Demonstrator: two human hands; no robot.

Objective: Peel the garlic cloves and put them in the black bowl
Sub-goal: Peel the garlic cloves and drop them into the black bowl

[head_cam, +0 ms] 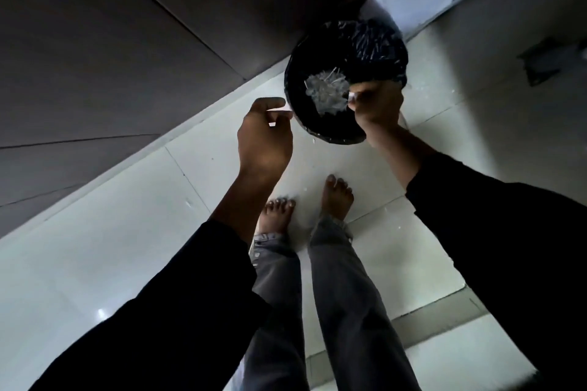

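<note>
I look down at a round black bin (pixel 330 138) lined with a crinkled black plastic bag, standing on the floor. A heap of pale garlic skins (pixel 324 92) lies inside it. My right hand (pixel 378 108) hovers over the bin's right side with its fingers curled, pinching a small white scrap (pixel 351 97). To the left of the bin, my left hand (pixel 265 136) curls its fingers round a thin white object (pixel 280 110) whose edge pokes towards the rim. What that object is I cannot tell. No peeled clove shows plainly.
Pale floor tiles (pixel 127 247) spread below me, with my bare feet (pixel 338 197) just in front of the bin. A dark grey cabinet or wall (pixel 127 41) rises on the left behind it. A few white flecks lie on the floor near the bin.
</note>
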